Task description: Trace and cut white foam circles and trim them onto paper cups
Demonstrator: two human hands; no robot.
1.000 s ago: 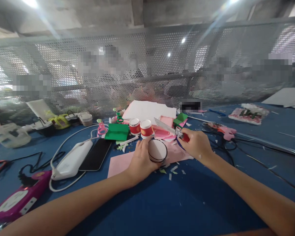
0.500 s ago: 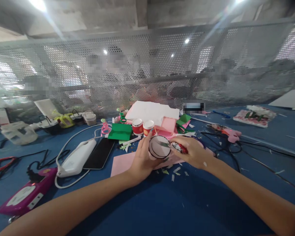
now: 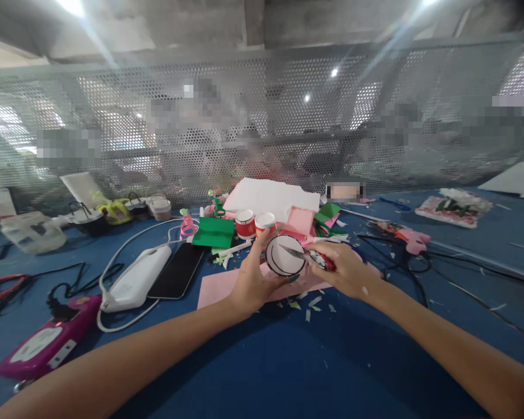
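Facing a perforated grey screen [image 3: 126, 134] beneath a concrete ceiling [image 3: 166, 29]. Blue tabletop [image 3: 288, 361], crowded across its far half; broadest blue stretch lies between the forearms [image 3: 170, 343]. A black phone [image 3: 177, 272] bounds the left, a pink tool [image 3: 414, 240] the right (paper scraps [image 3: 315, 301] litter the middle). A round white piece [image 3: 282, 265] sits in the left grip [image 3: 255, 282], fingers curled around it, above a pink sheet [image 3: 216, 288]. Pale face, dark ring near its rim. The right grip [image 3: 338, 267] clasps red-handled scissors [image 3: 296, 253], blades across that face; contact unclear.
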